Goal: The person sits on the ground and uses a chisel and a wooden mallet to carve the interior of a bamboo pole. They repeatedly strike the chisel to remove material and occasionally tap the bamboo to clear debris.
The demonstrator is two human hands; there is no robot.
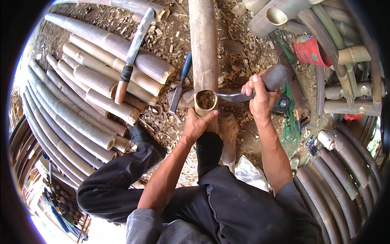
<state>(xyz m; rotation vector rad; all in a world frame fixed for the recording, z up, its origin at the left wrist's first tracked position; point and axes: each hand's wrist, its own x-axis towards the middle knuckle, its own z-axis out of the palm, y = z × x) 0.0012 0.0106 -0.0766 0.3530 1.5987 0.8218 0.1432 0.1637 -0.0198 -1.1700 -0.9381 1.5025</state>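
Observation:
A thick bamboo pole (204, 49) runs from the far edge toward me, and its open hollow end faces me. My left hand (198, 123) is closed round the underside of that end, thumb by the rim. In my right hand (261, 97) is a curved knife with a thick dark handle (275, 77). Its narrow metal blade (233, 96) reaches left to the rim of the pole's opening; the tip's exact place cannot be made out. Left of the pole, a chisel (181, 81) with a blue handle lies on the ground, touched by neither hand.
Cut bamboo pieces (97, 87) lie stacked at left, a long machete (134, 55) across them. At right are a tape measure (281, 105), a handsaw (301, 114), a red bucket (312, 50) and more bamboo (329, 191). Wood chips cover the ground. A white plastic bag (248, 174) lies by my leg.

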